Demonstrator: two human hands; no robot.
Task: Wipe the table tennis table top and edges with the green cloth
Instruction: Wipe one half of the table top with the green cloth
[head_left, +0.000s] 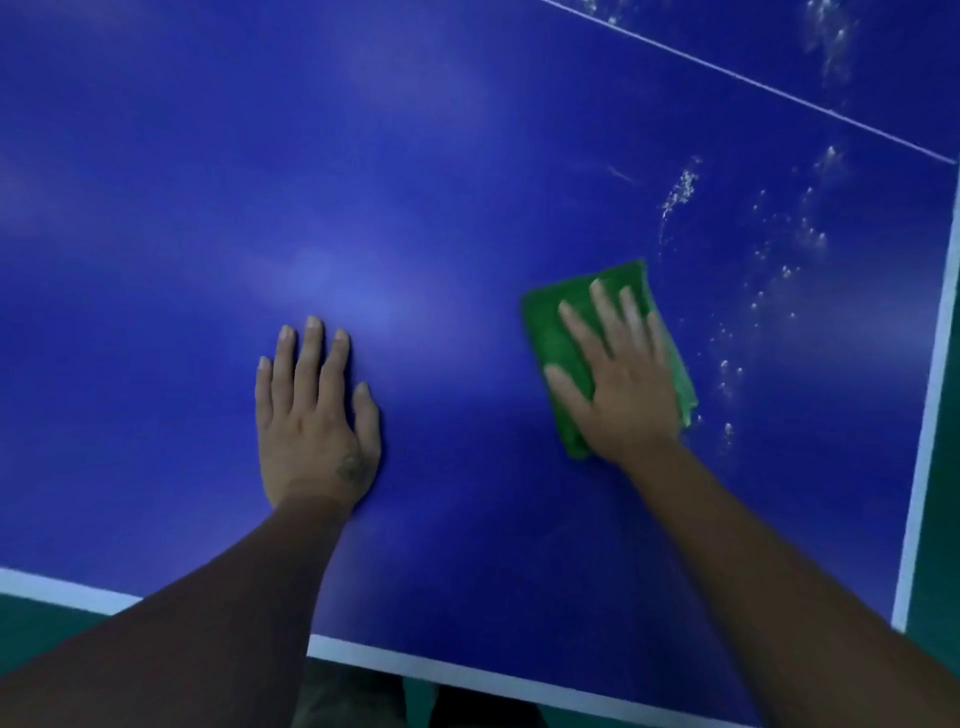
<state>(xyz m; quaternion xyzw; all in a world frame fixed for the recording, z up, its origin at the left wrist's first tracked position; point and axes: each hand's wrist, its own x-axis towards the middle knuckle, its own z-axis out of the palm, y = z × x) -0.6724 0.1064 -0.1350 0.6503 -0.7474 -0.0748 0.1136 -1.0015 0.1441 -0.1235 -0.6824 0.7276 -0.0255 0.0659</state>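
I am pressing my right hand, fingers straight and spread, onto the green cloth lying on the blue tabletop beside white droplets; my left hand is resting flat, fingers straight.

- We find no text, label, brand or number that can be read on the table or on the green cloth.
- We see a small dark mark on the back of the left hand, but it is too blurred to read as a letter, number or sign.
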